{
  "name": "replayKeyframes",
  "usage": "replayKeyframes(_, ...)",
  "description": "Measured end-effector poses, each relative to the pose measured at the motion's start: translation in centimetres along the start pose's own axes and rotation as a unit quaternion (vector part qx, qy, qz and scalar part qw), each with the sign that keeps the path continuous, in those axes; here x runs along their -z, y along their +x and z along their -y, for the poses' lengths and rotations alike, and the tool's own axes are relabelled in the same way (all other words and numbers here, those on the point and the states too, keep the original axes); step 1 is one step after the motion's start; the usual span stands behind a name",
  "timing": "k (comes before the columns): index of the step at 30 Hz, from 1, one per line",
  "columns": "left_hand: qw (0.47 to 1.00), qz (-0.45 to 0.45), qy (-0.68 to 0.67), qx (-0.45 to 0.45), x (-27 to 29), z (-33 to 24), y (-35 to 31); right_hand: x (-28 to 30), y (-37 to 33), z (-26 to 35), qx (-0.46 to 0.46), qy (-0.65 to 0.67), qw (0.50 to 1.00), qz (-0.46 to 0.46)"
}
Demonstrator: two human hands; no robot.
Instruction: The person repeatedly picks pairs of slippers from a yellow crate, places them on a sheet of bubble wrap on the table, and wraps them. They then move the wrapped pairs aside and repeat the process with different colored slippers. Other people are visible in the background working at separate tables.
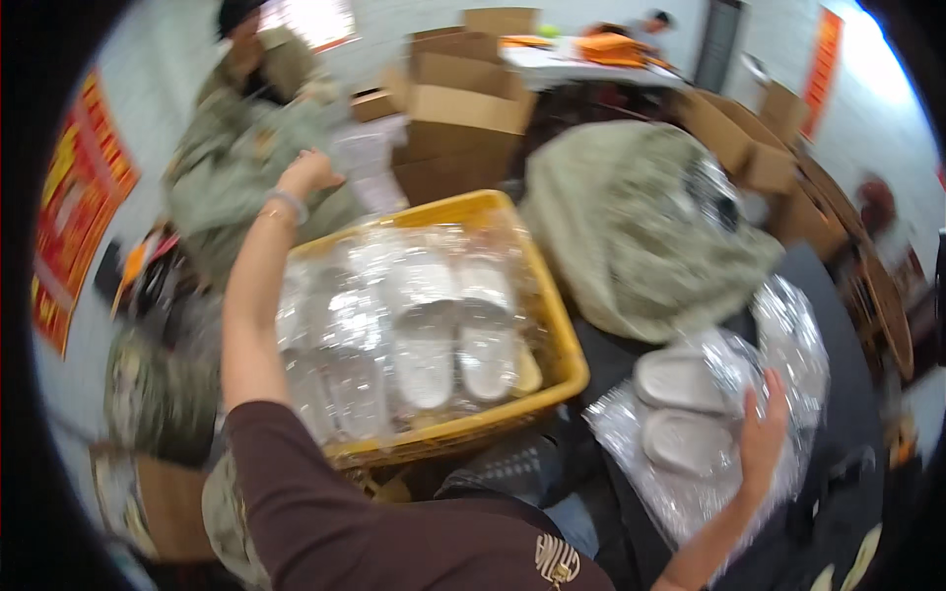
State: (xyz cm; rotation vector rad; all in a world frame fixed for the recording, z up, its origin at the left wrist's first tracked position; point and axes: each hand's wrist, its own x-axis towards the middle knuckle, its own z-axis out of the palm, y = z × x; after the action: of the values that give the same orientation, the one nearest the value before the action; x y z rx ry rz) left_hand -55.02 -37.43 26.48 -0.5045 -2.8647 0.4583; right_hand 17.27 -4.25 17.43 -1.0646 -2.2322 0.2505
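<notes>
While the left hand (313, 172) stretches past the yellow crate (463, 426), I cannot tell its grip | right hand (764, 428): grip unclenched, fingers extended beside the pale slippers (687, 443) | slippers lie amid clear plastic (616, 419) on a dark surface (845, 379), right of the crate | green sack (631, 227) beyond them

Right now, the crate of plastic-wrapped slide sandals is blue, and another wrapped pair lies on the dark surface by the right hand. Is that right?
Not quite: the crate of plastic-wrapped slide sandals is yellow, as the head view shows. Another wrapped pair does lie on the dark surface by the right hand.
</notes>
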Motion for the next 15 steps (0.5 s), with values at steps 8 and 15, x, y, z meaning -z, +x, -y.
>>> replayKeyframes(8,0.897,0.049,-0.224,0.378,-6.9,13.5,-2.0,-1.6,5.9,9.9,0.126,0.035,0.986,0.107)
replayKeyframes(15,0.401,-0.230,-0.812,0.356,-18.3,25.2,-2.9,-5.0,9.5,6.7,0.117,0.055,0.986,0.104)
